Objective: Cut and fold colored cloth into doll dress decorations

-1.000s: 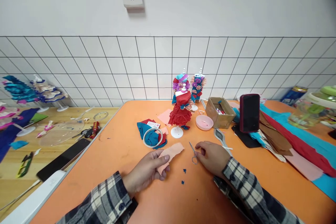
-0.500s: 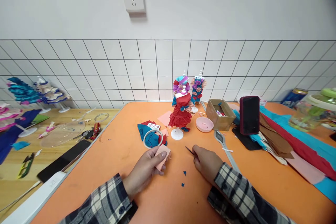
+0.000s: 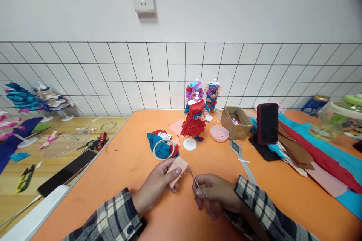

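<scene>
My left hand (image 3: 157, 186) pinches a folded piece of salmon-pink paper (image 3: 177, 169) just above the orange table (image 3: 127, 158). My right hand (image 3: 213, 196) is closed on small metal scissors (image 3: 195, 180), whose blades point up and left toward the paper's edge. Both hands are near the table's front middle. Behind them stands a small mannequin in a red paper dress (image 3: 194, 120) on a white base.
A white tape ring (image 3: 164, 149) lies on blue and red scraps. Two more dressed mannequins (image 3: 209, 96), a pink dish (image 3: 220, 133), a cardboard box (image 3: 236, 122) and an upright phone (image 3: 267, 122) stand behind. Coloured paper sheets (image 3: 319, 158) lie at right. A wooden table (image 3: 56, 150) at left carries clutter.
My right hand picked up the scissors from the table and brought them left to the paper. My left hand folded the long pink strip into a small piece and lifted it.
</scene>
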`<state>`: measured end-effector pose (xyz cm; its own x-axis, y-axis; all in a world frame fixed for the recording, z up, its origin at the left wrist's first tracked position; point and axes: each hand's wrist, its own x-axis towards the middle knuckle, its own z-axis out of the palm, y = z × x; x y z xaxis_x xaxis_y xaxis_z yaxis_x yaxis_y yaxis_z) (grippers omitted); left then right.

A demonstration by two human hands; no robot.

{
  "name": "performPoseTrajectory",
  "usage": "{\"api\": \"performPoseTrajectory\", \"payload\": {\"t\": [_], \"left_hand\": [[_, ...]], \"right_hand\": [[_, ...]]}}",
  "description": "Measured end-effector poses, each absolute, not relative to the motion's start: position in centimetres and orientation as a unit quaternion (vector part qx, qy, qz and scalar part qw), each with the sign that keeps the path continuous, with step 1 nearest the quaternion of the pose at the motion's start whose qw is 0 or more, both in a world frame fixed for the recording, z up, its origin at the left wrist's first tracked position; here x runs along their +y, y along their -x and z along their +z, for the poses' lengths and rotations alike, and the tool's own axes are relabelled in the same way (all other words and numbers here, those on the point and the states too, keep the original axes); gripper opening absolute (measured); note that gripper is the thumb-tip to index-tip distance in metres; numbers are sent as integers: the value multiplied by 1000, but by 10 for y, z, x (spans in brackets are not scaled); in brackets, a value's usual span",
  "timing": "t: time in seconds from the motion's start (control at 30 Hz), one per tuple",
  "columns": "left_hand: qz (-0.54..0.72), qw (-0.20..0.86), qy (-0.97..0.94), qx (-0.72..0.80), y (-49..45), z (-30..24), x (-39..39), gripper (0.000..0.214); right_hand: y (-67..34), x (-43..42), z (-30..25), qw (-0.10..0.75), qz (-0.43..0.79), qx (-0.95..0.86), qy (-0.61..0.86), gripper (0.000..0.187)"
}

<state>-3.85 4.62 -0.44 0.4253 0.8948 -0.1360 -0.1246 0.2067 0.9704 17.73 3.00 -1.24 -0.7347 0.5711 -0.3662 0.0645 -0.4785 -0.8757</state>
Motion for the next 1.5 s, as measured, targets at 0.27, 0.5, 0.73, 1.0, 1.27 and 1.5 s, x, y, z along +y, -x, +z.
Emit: {"api": "performPoseTrajectory", "payload": {"t": [0.27, 0.5, 0.73, 1.0, 1.27, 1.5], "left_hand": [[343, 692, -516, 369, 36, -5, 41, 45], [348, 698, -508, 365, 36, -8, 41, 45], [362, 692, -500, 374, 38, -8, 44, 40], [345, 688, -514, 379, 37, -6, 42, 43], [351, 683, -527, 364, 34, -4, 40, 41], [354, 727, -509, 296, 41, 7, 37, 85]], "right_hand": [[-175, 29, -5, 166, 760, -531, 336, 34], [-177, 28, -2, 156, 741, -543, 363, 36], [-181, 32, -6, 133, 737, -570, 337, 38], [-181, 32, -6, 131, 726, -584, 338, 38], [-178, 30, -8, 147, 724, -570, 359, 33], [-175, 25, -20, 164, 776, -538, 284, 37]]}}
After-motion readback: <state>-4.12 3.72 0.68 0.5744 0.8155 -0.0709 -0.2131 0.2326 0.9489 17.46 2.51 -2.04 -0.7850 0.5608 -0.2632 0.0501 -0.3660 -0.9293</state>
